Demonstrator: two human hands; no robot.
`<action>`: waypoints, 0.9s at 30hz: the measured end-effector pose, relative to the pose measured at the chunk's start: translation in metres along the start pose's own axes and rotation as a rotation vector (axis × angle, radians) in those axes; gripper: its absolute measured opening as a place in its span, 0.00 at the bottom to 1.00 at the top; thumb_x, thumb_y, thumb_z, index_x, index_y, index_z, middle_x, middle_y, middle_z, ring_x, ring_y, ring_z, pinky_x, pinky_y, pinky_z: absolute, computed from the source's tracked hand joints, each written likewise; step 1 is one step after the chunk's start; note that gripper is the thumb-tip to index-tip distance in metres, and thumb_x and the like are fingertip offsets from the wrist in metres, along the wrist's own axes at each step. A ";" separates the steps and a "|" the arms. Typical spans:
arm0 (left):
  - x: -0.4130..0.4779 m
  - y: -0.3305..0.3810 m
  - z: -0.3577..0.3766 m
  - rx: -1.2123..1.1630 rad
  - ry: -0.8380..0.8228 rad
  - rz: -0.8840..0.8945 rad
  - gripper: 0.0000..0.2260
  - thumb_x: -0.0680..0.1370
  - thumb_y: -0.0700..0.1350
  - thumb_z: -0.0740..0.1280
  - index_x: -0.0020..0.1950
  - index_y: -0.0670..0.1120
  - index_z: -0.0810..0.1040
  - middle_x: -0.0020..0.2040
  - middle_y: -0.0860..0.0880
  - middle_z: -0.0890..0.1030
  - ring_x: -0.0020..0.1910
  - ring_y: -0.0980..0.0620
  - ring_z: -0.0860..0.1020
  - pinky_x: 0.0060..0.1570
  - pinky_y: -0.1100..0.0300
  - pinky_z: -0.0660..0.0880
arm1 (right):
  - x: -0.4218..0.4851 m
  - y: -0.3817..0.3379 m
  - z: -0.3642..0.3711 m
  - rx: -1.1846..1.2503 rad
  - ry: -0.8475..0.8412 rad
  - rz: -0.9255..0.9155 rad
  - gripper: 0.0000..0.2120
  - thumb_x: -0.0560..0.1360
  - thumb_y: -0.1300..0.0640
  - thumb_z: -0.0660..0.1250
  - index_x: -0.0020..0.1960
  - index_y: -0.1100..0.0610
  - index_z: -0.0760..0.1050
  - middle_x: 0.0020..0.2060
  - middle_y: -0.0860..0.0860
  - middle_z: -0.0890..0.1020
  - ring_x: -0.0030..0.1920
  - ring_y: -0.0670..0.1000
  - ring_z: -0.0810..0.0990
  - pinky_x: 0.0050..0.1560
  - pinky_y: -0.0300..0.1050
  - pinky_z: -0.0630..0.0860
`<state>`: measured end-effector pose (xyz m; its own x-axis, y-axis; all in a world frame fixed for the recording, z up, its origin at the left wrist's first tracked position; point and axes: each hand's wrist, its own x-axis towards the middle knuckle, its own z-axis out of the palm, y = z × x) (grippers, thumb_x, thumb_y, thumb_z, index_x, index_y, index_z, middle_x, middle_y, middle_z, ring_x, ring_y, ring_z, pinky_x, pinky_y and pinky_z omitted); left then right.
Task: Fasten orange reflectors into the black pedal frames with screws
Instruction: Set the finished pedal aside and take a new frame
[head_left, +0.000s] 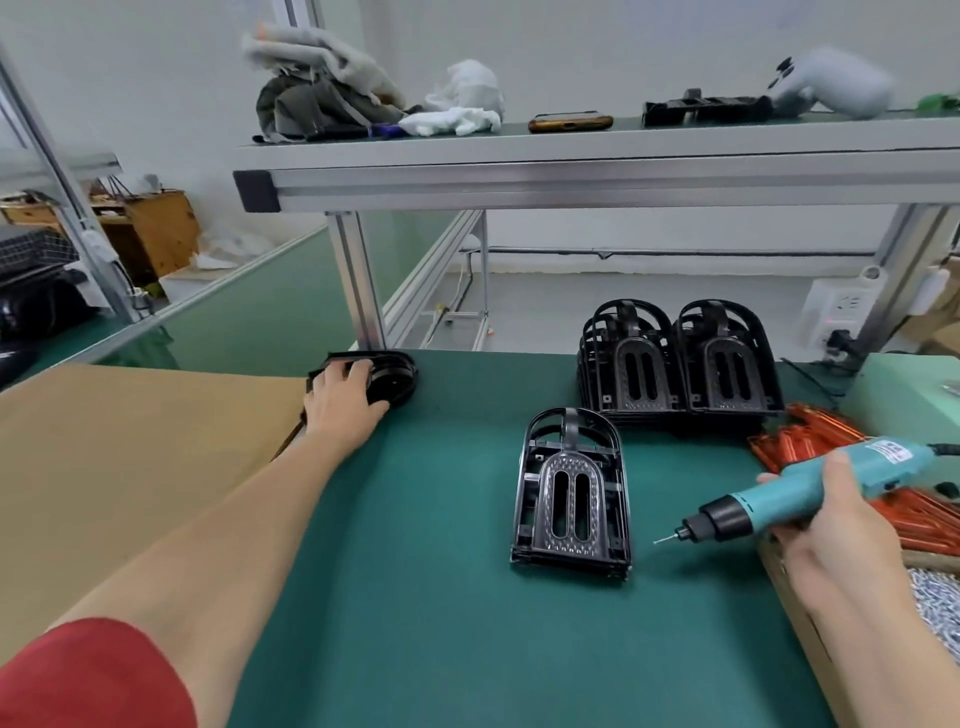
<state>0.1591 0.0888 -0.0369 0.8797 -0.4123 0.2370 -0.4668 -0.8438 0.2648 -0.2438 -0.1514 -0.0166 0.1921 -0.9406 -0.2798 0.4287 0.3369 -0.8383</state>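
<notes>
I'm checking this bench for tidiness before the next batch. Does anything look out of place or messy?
Mostly orderly. The orange reflectors lie in a loose jumble at the right edge, unlike the neatly stacked pedal frames. Crumpled rags clutter the upper shelf.

This was a small assembly workshop: a surface (415, 597) covered in green mat, framed by aluminium-extrusion posts (358, 280) carrying an overhead shelf (571, 171). Batch work showed in the stacks of black pedal frames (680, 364), a heap of orange reflectors (810, 436), a box of screws (935, 608) and a corded teal electric screwdriver (800, 488). Rags (322, 88) lay on the shelf, and a power strip (836, 317) was fixed to a post.
</notes>
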 end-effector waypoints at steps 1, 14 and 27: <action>-0.007 0.012 -0.003 -0.080 0.052 0.015 0.26 0.76 0.52 0.70 0.71 0.46 0.68 0.67 0.38 0.69 0.65 0.36 0.69 0.65 0.43 0.67 | 0.000 -0.001 0.000 0.005 0.002 0.001 0.18 0.83 0.46 0.62 0.63 0.58 0.64 0.46 0.54 0.81 0.44 0.48 0.84 0.52 0.51 0.79; -0.155 0.129 -0.012 -0.560 -0.447 0.075 0.13 0.75 0.52 0.71 0.44 0.45 0.73 0.37 0.49 0.78 0.32 0.50 0.76 0.39 0.54 0.79 | -0.004 -0.022 -0.036 0.047 0.039 -0.004 0.10 0.83 0.50 0.65 0.53 0.57 0.70 0.47 0.53 0.81 0.44 0.49 0.84 0.49 0.50 0.81; -0.185 0.132 -0.052 -0.658 -0.004 0.339 0.13 0.77 0.44 0.65 0.37 0.49 0.63 0.27 0.52 0.67 0.28 0.55 0.60 0.29 0.61 0.62 | -0.012 -0.020 -0.058 -0.078 0.073 -0.013 0.14 0.82 0.52 0.66 0.60 0.60 0.68 0.46 0.52 0.79 0.44 0.49 0.79 0.43 0.44 0.76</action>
<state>-0.0696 0.0717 0.0028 0.6771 -0.6158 0.4029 -0.6700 -0.2894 0.6836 -0.3064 -0.1490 -0.0236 0.1206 -0.9462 -0.3003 0.3603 0.3236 -0.8749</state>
